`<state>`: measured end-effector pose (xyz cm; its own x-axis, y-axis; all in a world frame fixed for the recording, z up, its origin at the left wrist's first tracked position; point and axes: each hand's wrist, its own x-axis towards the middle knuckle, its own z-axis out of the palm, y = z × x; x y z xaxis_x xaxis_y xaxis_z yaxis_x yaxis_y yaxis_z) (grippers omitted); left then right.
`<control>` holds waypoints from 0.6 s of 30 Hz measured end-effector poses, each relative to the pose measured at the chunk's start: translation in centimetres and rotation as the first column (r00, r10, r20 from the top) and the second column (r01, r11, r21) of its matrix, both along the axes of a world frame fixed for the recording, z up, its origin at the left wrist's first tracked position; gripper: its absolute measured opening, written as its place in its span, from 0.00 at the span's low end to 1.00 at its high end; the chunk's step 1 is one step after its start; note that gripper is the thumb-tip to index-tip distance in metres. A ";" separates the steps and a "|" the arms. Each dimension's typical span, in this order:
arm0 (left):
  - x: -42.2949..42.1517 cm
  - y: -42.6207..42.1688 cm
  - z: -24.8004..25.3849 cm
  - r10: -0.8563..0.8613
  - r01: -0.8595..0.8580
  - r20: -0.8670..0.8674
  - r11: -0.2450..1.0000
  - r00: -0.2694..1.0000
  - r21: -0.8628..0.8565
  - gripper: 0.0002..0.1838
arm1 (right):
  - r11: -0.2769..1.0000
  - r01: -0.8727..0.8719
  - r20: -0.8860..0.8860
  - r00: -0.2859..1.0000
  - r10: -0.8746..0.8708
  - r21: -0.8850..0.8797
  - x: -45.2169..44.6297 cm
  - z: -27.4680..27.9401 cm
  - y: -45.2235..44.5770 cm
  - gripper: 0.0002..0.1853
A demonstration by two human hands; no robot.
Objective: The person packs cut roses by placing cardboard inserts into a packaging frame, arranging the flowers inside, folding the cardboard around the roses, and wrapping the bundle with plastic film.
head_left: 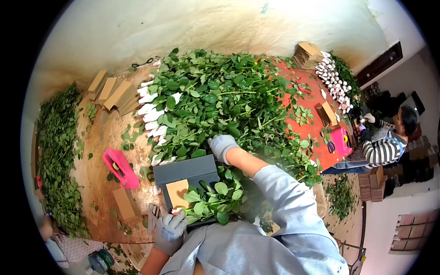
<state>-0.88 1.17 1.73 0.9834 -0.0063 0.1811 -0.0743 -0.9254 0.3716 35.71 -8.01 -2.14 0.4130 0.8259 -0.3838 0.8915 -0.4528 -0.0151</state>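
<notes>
My left hand [170, 231], in a grey glove, is closed at the pinkish head of a rose [176, 211]. Leafy rose stems [215, 199] lie beside it across a dark grey box-like stand [185, 168], next to a cardboard piece [177, 192]. My right hand [223, 146], gloved too, reaches to the near edge of a big heap of leafy roses [224, 96]. Its fingers look bent in among the leaves, and what they grip is hidden. White-wrapped flower heads [150, 112] stick out along the heap's left side.
A pink tape dispenser [121, 168] stands left of the box. Cardboard pieces [120, 95] lie farther back. On the red table [316, 119] are wrapped roses [333, 80] and another pink dispenser [341, 142]. A co-worker [385, 142] works at the right. Greenery [59, 160] lines the left edge.
</notes>
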 end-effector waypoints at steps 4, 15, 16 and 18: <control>0.0 0.2 0.1 -0.017 0.018 -0.010 0.998 1.000 0.052 0.11 | 0.997 -0.024 0.136 0.990 0.034 -0.077 -0.3 -2.6 0.0 0.15; -0.5 -0.2 0.9 0.007 -0.006 -0.033 1.000 0.999 0.018 0.12 | 0.912 -0.178 0.640 0.760 -0.110 0.368 4.1 11.8 -1.9 0.15; -0.4 -0.2 1.0 0.007 -0.009 0.023 0.998 1.000 0.057 0.12 | 0.884 -0.182 0.648 0.744 -0.163 0.431 4.2 14.0 -2.2 0.16; -0.7 -0.2 0.7 0.024 -0.025 0.028 1.000 0.999 0.019 0.12 | 0.829 -0.186 0.640 0.729 -0.243 0.527 2.9 18.1 -3.2 0.17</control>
<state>-1.55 0.93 2.43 0.9780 0.0137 0.2081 -0.0617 -0.9341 0.3516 38.60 -11.18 15.94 0.4006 0.7777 0.4845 0.7441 -0.5847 0.3232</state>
